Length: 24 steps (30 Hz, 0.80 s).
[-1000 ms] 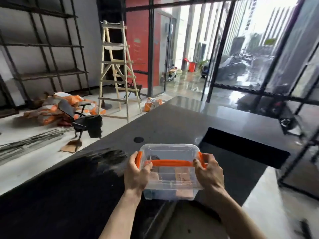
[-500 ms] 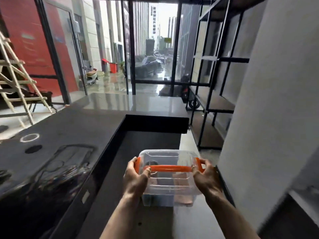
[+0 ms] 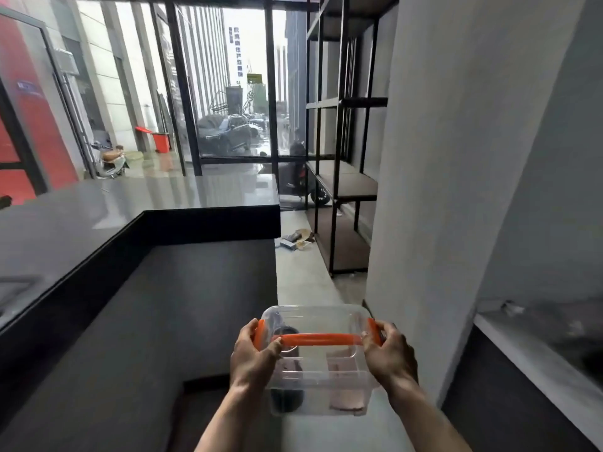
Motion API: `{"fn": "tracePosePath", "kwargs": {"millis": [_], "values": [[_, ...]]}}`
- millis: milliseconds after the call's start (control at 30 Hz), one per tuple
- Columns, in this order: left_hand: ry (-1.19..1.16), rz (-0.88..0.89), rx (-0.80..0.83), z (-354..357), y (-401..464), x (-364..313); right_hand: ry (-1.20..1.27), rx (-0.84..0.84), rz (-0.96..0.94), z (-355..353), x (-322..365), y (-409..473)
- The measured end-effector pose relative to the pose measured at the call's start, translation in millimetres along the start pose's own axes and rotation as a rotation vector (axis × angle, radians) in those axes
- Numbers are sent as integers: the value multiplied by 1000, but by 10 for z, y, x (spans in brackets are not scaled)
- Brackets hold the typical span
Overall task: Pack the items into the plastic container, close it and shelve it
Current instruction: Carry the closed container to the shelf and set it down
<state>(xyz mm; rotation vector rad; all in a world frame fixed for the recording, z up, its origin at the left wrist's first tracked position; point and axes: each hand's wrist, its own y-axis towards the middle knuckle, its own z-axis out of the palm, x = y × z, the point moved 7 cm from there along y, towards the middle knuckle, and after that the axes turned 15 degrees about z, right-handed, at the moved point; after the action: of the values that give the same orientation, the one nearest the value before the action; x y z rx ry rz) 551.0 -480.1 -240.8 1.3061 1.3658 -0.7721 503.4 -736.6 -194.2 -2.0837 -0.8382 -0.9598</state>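
A clear, glossy plastic container [image 3: 321, 360] with an orange plastic handle [image 3: 321, 338] is seen at lower centre. The black counter [image 3: 107, 207] at left is polished; metal shelving [image 3: 342, 132] is matt.

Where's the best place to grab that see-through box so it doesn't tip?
Grip the box at its two short ends, coming in from the left and right sides at once, as the left hand and right hand do now. The orange clips there give the fingers an edge to hook, and holding both ends probably keeps it level. The orange handle lies flat across the lid.
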Motion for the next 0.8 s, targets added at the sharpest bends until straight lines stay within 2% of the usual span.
{"fn": "tracePosePath", "kwargs": {"millis": [200,400,600,800], "values": [[-59,2,28,467,172,-29,-28,-12,22,-230,24,358],[-67,43,70,843,816,-21,-1,-38,40,-99,222,989],[-105,53,89,1362,1983,211,-18,-52,25,311,710,2056],[-138,44,107,1922,3548,333,-13,-123,54,680,1635,3268]]}}
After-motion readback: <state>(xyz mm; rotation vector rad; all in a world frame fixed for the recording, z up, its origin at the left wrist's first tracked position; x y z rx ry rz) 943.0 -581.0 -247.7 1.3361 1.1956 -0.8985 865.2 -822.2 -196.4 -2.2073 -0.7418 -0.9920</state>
